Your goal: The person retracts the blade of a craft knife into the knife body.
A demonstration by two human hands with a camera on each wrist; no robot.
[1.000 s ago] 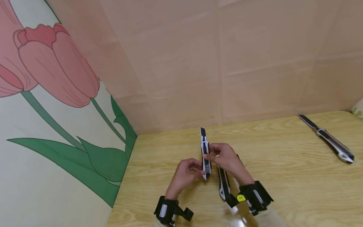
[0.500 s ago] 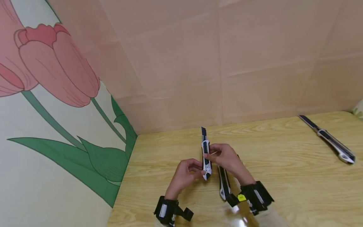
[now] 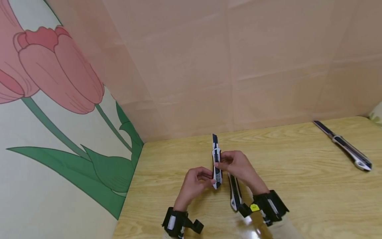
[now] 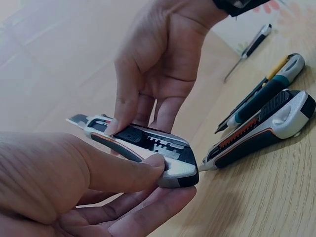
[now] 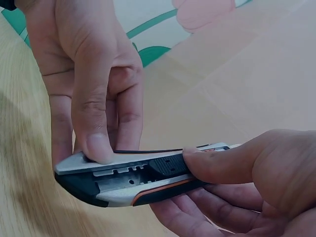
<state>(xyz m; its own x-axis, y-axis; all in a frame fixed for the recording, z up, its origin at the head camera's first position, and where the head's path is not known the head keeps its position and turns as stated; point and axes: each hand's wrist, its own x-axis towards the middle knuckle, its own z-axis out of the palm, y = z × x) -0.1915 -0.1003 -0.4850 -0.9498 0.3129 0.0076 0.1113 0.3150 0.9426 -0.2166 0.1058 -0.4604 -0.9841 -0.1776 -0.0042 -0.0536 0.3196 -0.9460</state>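
Observation:
A silver-and-black snap-off utility knife (image 3: 217,169) with orange trim is held between both hands, its blade (image 3: 215,138) out and pointing toward the back wall. My left hand (image 3: 193,186) pinches the butt end, thumb on the silver casing in the left wrist view. From the other side my right hand (image 3: 238,167) grips the body nearer the blade. Its thumb (image 5: 217,163) presses by the black slider (image 5: 170,167), while the fingers curl beneath. Under the right forearm lies a second utility knife (image 3: 235,192) on the table, partly hidden by that arm.
Another utility knife (image 3: 349,147) lies at the table's far right, blade toward the back. In the left wrist view, a teal-and-yellow cutter (image 4: 266,89) rests beside a silver-and-black one (image 4: 261,128). A wall (image 3: 191,73) borders the wooden table (image 3: 298,172) behind; a tulip-patterned one stands left.

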